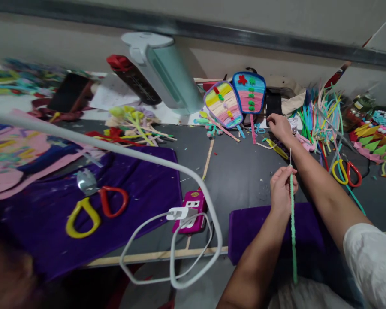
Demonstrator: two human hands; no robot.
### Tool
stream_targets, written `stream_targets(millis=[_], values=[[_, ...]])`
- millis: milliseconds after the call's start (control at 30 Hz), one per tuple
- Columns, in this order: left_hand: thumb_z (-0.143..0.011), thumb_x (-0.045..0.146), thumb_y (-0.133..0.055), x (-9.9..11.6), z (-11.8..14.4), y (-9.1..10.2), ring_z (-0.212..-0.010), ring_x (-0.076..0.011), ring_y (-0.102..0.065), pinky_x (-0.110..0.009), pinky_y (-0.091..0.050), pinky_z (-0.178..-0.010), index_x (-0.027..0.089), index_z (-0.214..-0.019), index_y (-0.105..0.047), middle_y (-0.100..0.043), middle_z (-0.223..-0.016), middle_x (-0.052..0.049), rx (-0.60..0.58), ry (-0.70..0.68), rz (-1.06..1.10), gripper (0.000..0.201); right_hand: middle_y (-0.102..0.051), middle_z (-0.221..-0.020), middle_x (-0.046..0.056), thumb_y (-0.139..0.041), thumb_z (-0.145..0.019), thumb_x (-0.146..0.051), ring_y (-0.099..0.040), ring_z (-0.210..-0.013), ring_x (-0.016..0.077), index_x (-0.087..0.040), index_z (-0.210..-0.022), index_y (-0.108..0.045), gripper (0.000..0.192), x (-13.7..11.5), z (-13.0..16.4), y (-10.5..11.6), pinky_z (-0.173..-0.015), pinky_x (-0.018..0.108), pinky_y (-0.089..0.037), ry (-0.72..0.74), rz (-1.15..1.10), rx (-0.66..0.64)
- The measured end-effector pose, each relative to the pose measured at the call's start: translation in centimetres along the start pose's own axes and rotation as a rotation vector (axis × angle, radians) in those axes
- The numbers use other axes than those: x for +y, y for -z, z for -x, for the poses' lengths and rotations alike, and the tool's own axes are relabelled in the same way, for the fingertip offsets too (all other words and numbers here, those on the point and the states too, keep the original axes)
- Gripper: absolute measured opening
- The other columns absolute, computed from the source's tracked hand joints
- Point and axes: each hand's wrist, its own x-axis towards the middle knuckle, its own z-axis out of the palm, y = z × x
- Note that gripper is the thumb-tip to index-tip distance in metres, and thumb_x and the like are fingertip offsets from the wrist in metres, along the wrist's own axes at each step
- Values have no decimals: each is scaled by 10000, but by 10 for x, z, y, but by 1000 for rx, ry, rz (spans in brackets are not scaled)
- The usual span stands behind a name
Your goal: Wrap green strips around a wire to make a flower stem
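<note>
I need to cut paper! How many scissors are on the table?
2: one scissors on the purple cloth at left, another scissors at far right; more may hide under the clutter.

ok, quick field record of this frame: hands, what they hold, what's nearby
left hand: pinches a green pipe cleaner near its top, held upright
right hand: stretched to the far table edge, beside the pipe cleaner pile; grip unclear
near right hand: two striped fans
right side: scissors
left side: scissors on purple cloth
centre: pink power strip
</note>
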Motion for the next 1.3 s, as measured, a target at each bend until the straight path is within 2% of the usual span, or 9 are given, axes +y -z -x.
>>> stream_targets(millis=[233,400,500,600,733,900,1000,1100,1300], values=[[-669,380,-714,-1,-13,5,-354,-19,-331,-186,-172,-360,128,-721,-588,-474,-501,44,25,-51,-34,287,-699,-810,45,-499,-758,-211,-600,-764,170,-163,-859,-696,227,4,36,30,-748,295,-438,-14,-332,27],[-667,406,-697,-1,-23,8,-346,-14,-313,-188,-170,-365,140,-730,-579,-454,-495,57,71,-41,-102,297,-586,-579,-4,-555,-761,-438,-384,-441,79,-156,-804,-662,305,9,84,54,-458,221,-310,-265,-801,-11],[-659,394,-704,-3,-30,12,-343,-15,-316,-188,-166,-364,140,-736,-579,-464,-492,59,77,-58,-133,293,-562,-588,-3,-559,-743,-553,-341,-416,62,-160,-757,-643,402,9,114,65,-397,206,-232,-374,-946,-66],[-662,378,-700,-7,-35,14,-328,-24,-319,-192,-166,-355,140,-746,-580,-475,-481,57,46,-61,-155,279,-574,-638,-4,-640,-677,-550,-385,-467,68,-171,-736,-638,384,10,139,70,-391,194,-229,-363,-956,-188],[-641,361,-712,-11,-35,12,-319,-29,-336,-189,-188,-353,143,-728,-575,-492,-475,49,16,-46,-235,272,-578,-613,-29,-695,-627,-454,-402,-477,69,-183,-759,-632,308,19,157,67,-414,194,-254,-347,-1032,-172],[-613,345,-723,-12,-29,6,-317,-48,-376,-191,-196,-348,146,-703,-578,-516,-478,32,9,-24,-400,262,-500,-526,-60,-689,-608,-421,-324,-424,58,-176,-663,-597,267,32,160,61,-411,213,-235,-415,-1046,-78],[-604,313,-732,-13,-28,4,-317,-40,-362,-186,-186,-358,148,-620,-544,-491,-447,37,37,-104,-479,251,-467,-524,-68,-683,-618,-441,-325,-424,63,-185,-678,-593,277,35,159,63,-410,216,-245,-400,-1023,-53],[-604,311,-740,-14,-27,3,-321,-23,-321,-184,-167,-368,145,-586,-533,-476,-434,43,52,-176,-500,266,-437,-511,-69,-681,-630,-464,-323,-430,65,-189,-670,-588,293,36,159,66,-412,216,-242,-360,-997,-95],[-593,335,-768,-14,-26,3,-328,-13,-278,-185,-142,-374,144,-579,-524,-453,-427,53,86,-182,-520,310,-428,-499,-71,-675,-645,-421,-321,-424,62,-182,-663,-593,253,39,160,64,-400,209,-241,-333,-1033,-173]])
